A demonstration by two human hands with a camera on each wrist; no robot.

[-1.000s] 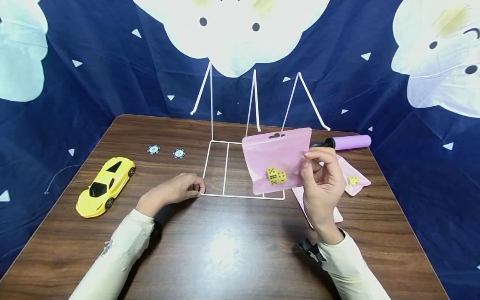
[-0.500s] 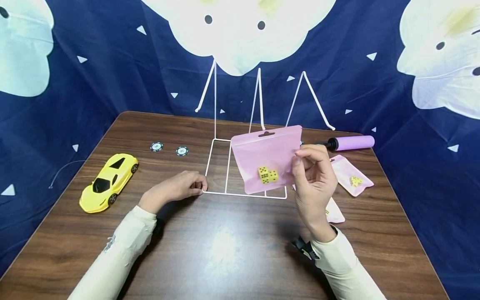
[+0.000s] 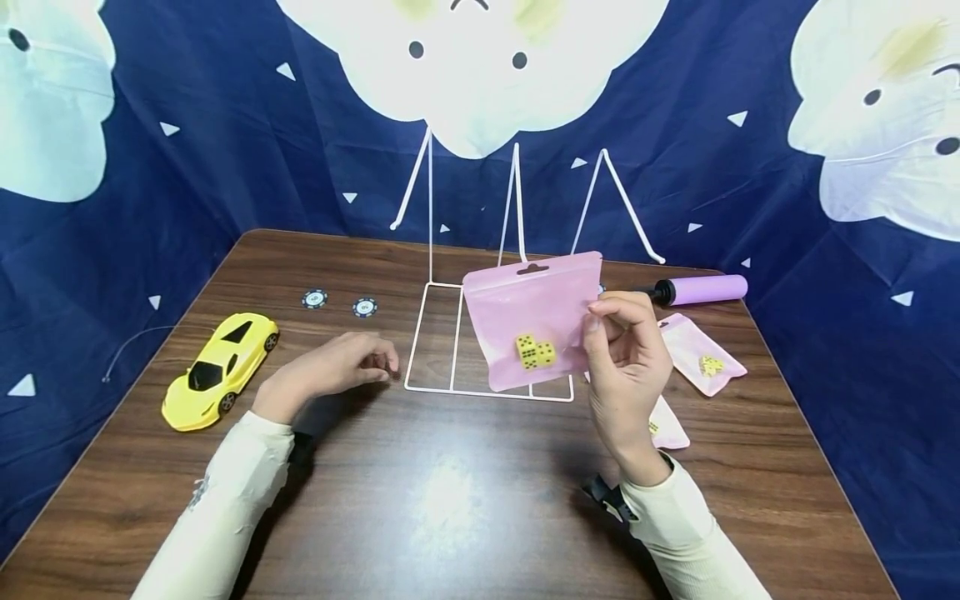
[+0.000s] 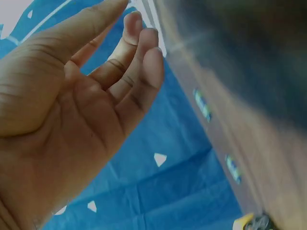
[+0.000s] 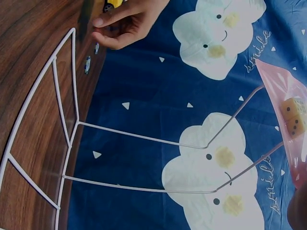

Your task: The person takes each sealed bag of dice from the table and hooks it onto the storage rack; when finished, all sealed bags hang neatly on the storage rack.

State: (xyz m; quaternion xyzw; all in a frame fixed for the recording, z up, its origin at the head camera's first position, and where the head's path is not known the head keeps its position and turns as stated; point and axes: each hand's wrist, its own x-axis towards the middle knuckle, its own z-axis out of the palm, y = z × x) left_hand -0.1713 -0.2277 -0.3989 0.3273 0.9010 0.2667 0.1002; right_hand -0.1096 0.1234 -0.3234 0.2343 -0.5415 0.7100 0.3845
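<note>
My right hand (image 3: 630, 367) pinches the right edge of a pink zip bag (image 3: 536, 300) between thumb and fingers, holding it up in front of a white wire rack. Several yellow dice (image 3: 534, 352) show through the lower part of the bag, which has a hang hole at its top. The rack's flat base (image 3: 489, 393) lies on the table, and its three hooked prongs (image 3: 519, 200) rise behind. Just left of the base, my left hand (image 3: 337, 367) hovers low with fingers loosely bent. In the left wrist view its palm (image 4: 62, 120) holds nothing.
Two poker chips (image 3: 315, 298) lie left of the rack. Farther left stands a yellow toy car (image 3: 217, 372). On the right are a purple cylinder with a black end (image 3: 708, 289) and two more pink bags (image 3: 697, 350) of dice. A blue cloud-print curtain (image 3: 300, 167) surrounds the table.
My left hand has let go of the rack's front left corner and drawn back left. The right hand has carried the bag slightly left, then held it nearly still.
</note>
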